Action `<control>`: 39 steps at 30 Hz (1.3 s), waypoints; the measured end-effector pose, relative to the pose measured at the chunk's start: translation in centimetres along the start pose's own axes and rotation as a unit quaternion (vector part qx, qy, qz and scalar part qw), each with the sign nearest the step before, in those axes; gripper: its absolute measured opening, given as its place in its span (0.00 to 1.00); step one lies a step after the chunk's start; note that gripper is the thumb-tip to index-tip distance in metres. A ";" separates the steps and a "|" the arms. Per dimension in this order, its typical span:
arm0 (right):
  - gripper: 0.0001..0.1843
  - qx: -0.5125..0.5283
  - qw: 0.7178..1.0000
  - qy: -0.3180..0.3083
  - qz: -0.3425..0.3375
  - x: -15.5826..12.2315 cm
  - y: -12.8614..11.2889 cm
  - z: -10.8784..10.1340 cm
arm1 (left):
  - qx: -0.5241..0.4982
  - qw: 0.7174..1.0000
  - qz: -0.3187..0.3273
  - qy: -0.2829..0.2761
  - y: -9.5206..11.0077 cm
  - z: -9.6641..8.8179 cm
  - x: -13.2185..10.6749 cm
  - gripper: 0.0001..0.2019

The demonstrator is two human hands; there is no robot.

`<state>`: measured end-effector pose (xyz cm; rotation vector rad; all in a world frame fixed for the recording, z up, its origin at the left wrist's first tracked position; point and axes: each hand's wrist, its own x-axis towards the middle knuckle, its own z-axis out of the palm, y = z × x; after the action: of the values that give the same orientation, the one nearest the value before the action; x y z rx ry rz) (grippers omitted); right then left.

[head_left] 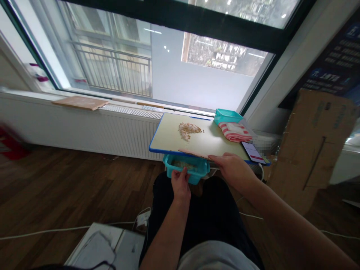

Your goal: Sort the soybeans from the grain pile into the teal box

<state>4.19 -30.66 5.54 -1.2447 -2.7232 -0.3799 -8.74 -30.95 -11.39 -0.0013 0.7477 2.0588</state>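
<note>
Below the near edge of a cream board with a blue rim [225, 144], my left hand [181, 183] grips the near wall of a teal plastic tub [201, 170]. Some pale loose bits lie in the tub, too small to name. My right hand [233, 167] is closed on one end of a thin, flat brownish strip [194, 153], which lies along the board's near edge above the tub. A heap of small tan and whitish grains [188, 130] is spread on the board's left half.
On the board's right are a second teal tub [227, 115], a folded red-and-white striped cloth [235, 131] and a phone [252, 152] with a cable. A cardboard box [312, 146] stands to the right. A wooden board [80, 102] lies on the windowsill.
</note>
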 end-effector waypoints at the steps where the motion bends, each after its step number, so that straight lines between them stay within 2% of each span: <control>1: 0.22 0.000 1.000 0.007 -0.002 -0.1 0.0 0.0 | -0.001 1.000 0.002 0.001 0.0 0.0 0.0 0.20; 4: 0.21 -0.001 0.999 0.035 -0.015 0.3 0.1 -0.1 | -0.005 1.000 0.006 -0.003 0.1 -0.1 0.2 0.20; 7: 0.20 0.017 0.997 0.061 -0.038 2.3 -0.3 -0.2 | -0.006 1.000 0.005 -0.002 0.2 -0.2 0.3 0.19; 11: 0.20 0.102 0.982 0.126 -0.094 7.9 -2.0 0.5 | 0.001 1.000 -0.003 0.000 0.5 -0.2 0.3 0.19; 13: 0.20 0.147 0.972 0.158 -0.097 11.0 -3.3 1.2 | 0.013 1.000 -0.012 0.009 0.8 -0.3 0.3 0.19; 16: 0.19 0.176 0.967 0.148 -0.110 14.3 -5.4 2.2 | 0.019 0.999 -0.019 0.017 1.0 -0.5 0.4 0.19; 18: 0.19 0.186 0.967 0.117 -0.131 15.4 -6.4 2.9 | 0.016 0.999 -0.022 0.021 1.1 -0.8 0.5 0.19; 22: 0.18 0.198 0.970 0.070 -0.123 15.7 -6.8 4.0 | 0.015 0.999 -0.023 0.036 1.2 -1.3 0.7 0.17; 26: 0.15 0.205 0.966 0.078 -0.137 15.1 -5.2 4.4 | 0.019 0.998 -0.019 0.054 1.1 -1.7 0.9 0.16; 31: 0.15 0.213 0.962 0.066 -0.156 13.2 -2.9 3.4 | 0.020 0.997 -0.017 0.070 1.1 -1.5 1.0 0.17; 39: 0.14 0.210 0.962 0.051 -0.166 9.5 -0.8 1.3 | -0.002 0.999 -0.012 0.045 1.4 -0.8 0.3 0.17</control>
<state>-2.63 -23.93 6.23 -0.6465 -2.7205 0.1042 -10.20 -31.63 -11.45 -0.1047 0.7943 2.0478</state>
